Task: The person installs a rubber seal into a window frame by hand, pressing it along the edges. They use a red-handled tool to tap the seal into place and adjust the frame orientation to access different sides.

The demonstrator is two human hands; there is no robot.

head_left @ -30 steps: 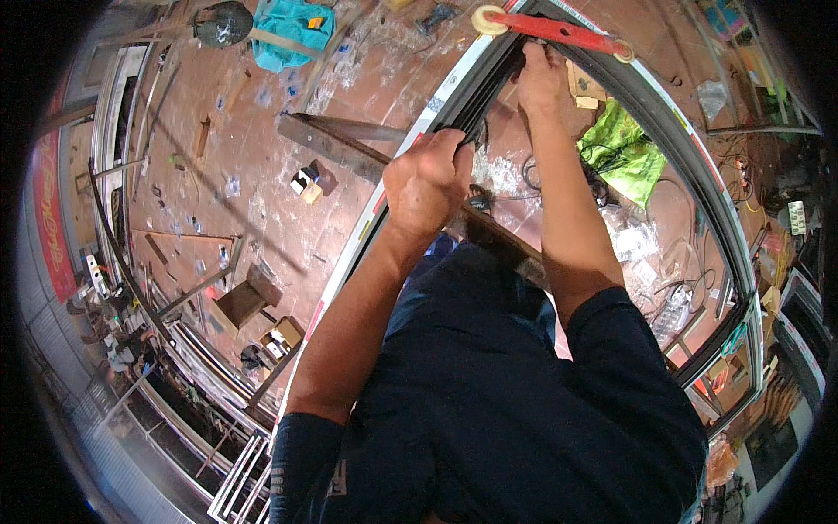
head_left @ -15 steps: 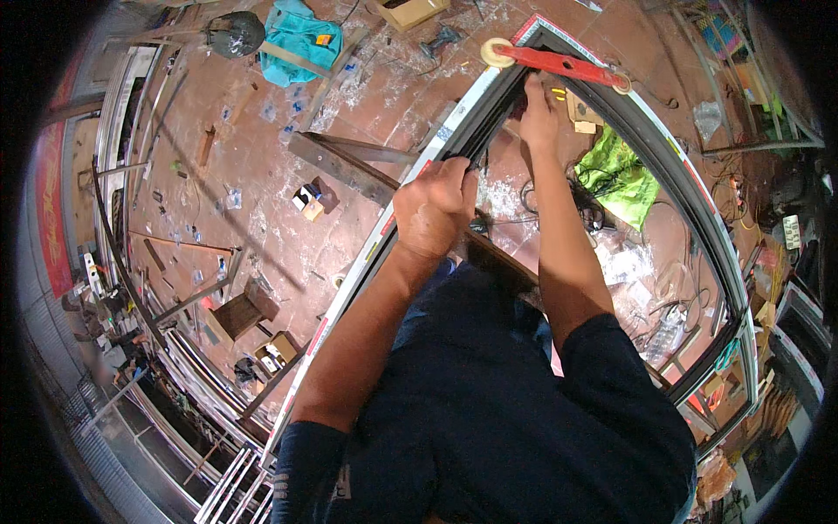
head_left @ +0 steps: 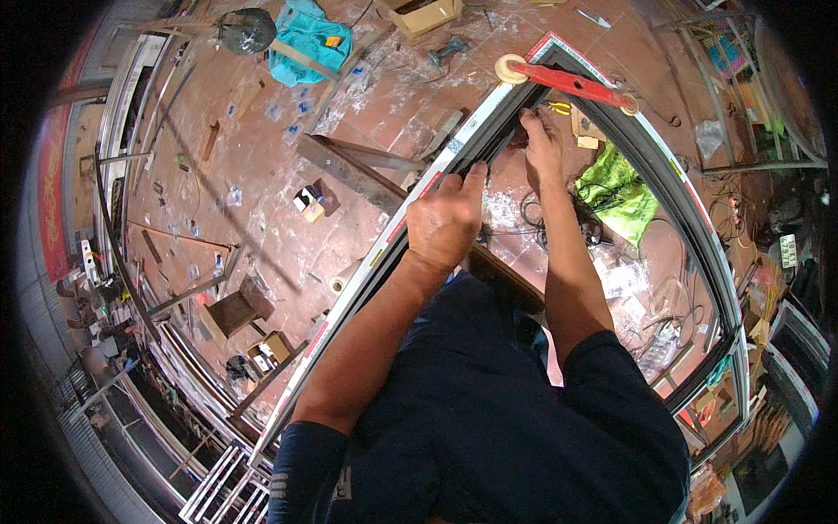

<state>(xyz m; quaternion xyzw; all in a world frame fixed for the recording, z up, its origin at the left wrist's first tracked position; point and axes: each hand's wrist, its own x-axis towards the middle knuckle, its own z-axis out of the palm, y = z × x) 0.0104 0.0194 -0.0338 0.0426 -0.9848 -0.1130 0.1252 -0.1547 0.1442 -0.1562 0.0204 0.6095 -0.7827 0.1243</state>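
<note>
Left hand [head_left: 443, 223] is clasped over the white-edged metal frame [head_left: 471, 131], right hand [head_left: 543, 144] curled at its inner side, hold unclear — far corner seemingly joined, remaining work unshown.

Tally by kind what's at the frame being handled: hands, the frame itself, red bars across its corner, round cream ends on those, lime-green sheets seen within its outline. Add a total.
Hands: 2 (left hand, right hand)
Frame: 1
Red bar: 1
Round cream ends: 2
Lime-green sheet: 1
Total: 7
</note>
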